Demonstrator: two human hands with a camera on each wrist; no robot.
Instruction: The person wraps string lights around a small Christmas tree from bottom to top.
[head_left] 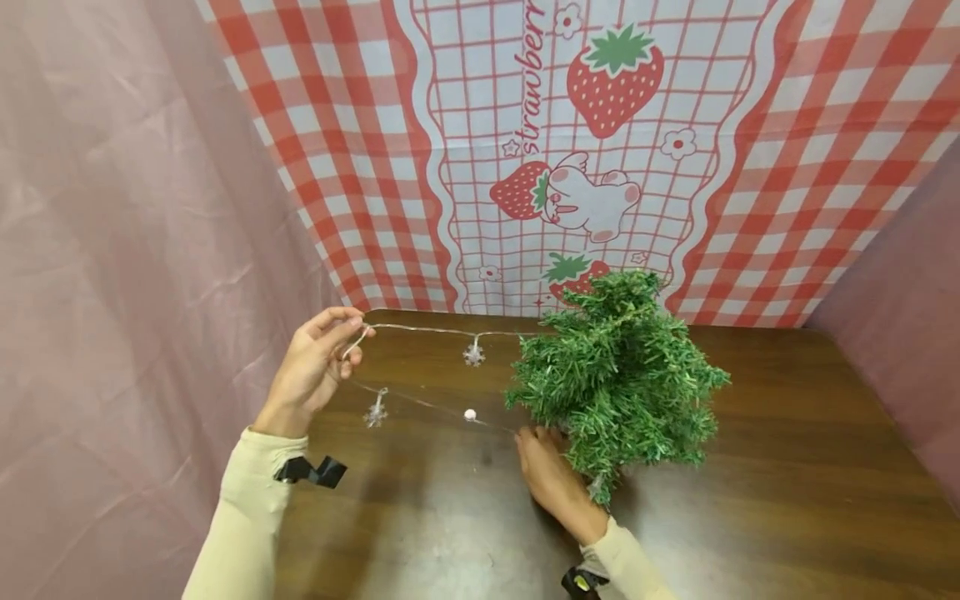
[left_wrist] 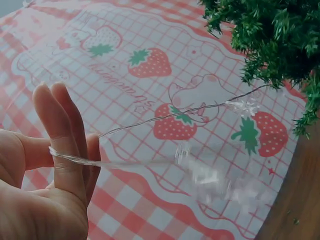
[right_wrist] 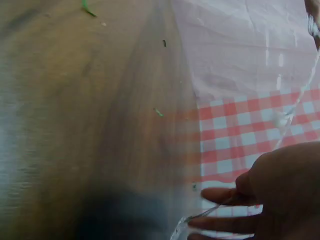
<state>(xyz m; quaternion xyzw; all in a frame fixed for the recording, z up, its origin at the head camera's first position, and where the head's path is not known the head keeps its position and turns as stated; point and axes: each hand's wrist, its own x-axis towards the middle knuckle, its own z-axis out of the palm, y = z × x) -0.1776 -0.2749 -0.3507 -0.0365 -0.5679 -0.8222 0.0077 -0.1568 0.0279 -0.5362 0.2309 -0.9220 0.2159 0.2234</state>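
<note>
My left hand (head_left: 311, 367) is raised on the left, pinching a thin clear wire of snowflake string lights (head_left: 427, 329). In the left wrist view the wire wraps across the fingers (left_wrist: 65, 130). One strand runs from there to the artificial Christmas tree (head_left: 622, 383); another dips toward my right hand (head_left: 551, 479). Low at the tree's left side, that hand pinches the wire between thumb and finger, as the right wrist view shows. Clear snowflakes (head_left: 474, 353) and a small white ball (head_left: 470, 414) hang along the strands. Part of the wire is hidden by the branches.
The tree stands on a brown wooden table (head_left: 435, 517). Behind it hangs a red-and-white checked strawberry cloth (head_left: 480, 108), with a pink curtain (head_left: 135, 250) on the left and another pink cloth (head_left: 892, 317) on the right. Green needle scraps (right_wrist: 158, 112) lie on the table.
</note>
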